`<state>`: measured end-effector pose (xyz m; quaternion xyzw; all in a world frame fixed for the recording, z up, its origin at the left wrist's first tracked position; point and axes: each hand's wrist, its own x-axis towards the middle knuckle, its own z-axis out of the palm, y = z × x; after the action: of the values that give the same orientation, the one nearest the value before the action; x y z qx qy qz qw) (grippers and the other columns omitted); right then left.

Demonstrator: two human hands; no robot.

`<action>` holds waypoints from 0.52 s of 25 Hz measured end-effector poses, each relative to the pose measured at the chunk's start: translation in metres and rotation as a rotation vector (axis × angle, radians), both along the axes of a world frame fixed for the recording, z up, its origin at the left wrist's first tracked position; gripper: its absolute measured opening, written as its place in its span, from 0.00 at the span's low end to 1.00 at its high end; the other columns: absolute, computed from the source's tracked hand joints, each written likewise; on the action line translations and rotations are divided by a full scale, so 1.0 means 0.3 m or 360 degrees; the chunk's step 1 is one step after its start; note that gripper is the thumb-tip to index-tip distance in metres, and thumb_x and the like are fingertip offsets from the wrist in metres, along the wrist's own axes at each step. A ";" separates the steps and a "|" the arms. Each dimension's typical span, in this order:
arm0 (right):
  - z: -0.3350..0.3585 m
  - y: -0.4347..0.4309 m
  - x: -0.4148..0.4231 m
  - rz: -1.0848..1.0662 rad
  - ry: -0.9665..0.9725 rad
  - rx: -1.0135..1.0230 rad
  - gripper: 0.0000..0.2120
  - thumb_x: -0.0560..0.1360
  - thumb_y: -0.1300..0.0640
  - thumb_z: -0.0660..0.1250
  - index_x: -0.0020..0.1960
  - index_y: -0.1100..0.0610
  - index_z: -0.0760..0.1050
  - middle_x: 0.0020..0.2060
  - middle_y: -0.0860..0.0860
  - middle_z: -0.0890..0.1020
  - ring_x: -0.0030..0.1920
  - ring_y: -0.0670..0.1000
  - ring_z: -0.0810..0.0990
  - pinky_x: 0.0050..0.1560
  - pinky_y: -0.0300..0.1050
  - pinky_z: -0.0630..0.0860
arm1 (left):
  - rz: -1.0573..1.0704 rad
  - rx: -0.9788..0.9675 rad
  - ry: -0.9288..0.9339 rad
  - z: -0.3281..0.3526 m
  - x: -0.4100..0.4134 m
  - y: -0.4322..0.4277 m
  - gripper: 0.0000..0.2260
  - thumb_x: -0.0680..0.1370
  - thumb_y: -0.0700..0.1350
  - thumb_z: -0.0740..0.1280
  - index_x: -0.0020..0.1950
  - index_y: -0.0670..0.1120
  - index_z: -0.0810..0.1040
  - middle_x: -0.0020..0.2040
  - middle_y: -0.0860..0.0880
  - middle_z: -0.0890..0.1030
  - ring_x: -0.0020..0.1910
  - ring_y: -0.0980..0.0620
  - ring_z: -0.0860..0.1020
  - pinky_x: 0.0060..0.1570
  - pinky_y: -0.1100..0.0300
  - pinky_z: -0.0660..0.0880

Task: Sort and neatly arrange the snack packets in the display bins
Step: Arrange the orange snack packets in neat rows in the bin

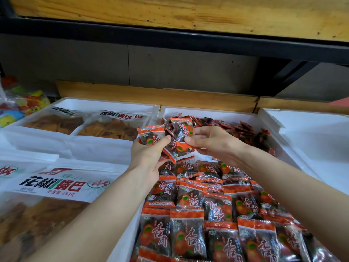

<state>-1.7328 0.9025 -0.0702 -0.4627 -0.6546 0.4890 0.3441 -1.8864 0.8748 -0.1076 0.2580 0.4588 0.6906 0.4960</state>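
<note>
Right now we are gripping a stack of packets in the left hand, thumb clamped over the top one, above the middle of the white bin. The right hand is pinching a single packet by its edge, touching the stack; we judge it is being added.

Tidy rows are lying at 6 o'clock in the bin, and a loose heap is sitting at 12 to 1 o'clock. Large bags are filling the bin at 9 o'clock.

To do this well, we are thinking:
- turn each packet print-up, orange band away from us, like the rows
- square the edges before laying the stack down
- extend the rows toward 12 o'clock
- grip lightly; the wrappers look slippery
</note>
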 end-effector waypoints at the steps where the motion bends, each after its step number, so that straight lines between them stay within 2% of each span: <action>1: 0.004 -0.002 0.004 -0.0042 0.0014 0.0007 0.11 0.72 0.58 0.70 0.53 0.59 0.74 0.42 0.51 0.80 0.42 0.45 0.79 0.41 0.35 0.74 | 0.0015 -0.0005 0.0000 0.001 -0.002 0.000 0.21 0.71 0.36 0.74 0.63 0.43 0.74 0.54 0.44 0.82 0.52 0.47 0.81 0.34 0.57 0.75; 4: 0.004 -0.020 0.033 -0.0169 0.0151 -0.0067 0.04 0.75 0.60 0.68 0.44 0.60 0.74 0.38 0.52 0.77 0.35 0.44 0.79 0.35 0.33 0.77 | 0.0118 0.0005 -0.0043 0.006 -0.017 0.003 0.21 0.71 0.36 0.74 0.63 0.41 0.74 0.55 0.43 0.81 0.47 0.49 0.81 0.29 0.59 0.76; 8: -0.014 -0.076 0.034 -0.0001 0.0482 -0.0452 0.07 0.78 0.63 0.61 0.43 0.63 0.75 0.43 0.58 0.82 0.41 0.51 0.84 0.39 0.40 0.82 | 0.0172 0.0082 -0.0040 -0.001 -0.018 0.008 0.22 0.72 0.37 0.73 0.64 0.44 0.73 0.55 0.45 0.82 0.52 0.47 0.81 0.34 0.57 0.77; 11: -0.011 -0.104 0.014 -0.0067 0.0595 -0.0449 0.09 0.79 0.64 0.59 0.41 0.63 0.74 0.37 0.57 0.81 0.39 0.51 0.82 0.39 0.39 0.81 | 0.0006 0.0082 -0.0005 0.001 0.014 -0.014 0.18 0.74 0.38 0.71 0.62 0.45 0.74 0.57 0.44 0.81 0.53 0.46 0.81 0.37 0.53 0.81; 13: -0.003 -0.109 0.020 -0.0179 0.0643 -0.0391 0.10 0.79 0.65 0.58 0.40 0.62 0.71 0.36 0.57 0.79 0.39 0.51 0.80 0.37 0.38 0.81 | -0.0224 0.0069 -0.0014 0.019 0.034 -0.039 0.10 0.76 0.39 0.69 0.56 0.46 0.76 0.56 0.45 0.81 0.50 0.46 0.81 0.34 0.52 0.81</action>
<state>-1.7267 0.8698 -0.0711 -0.4296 -0.4813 0.6276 0.4358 -1.8763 0.8630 -0.1019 0.2973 0.4222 0.6649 0.5397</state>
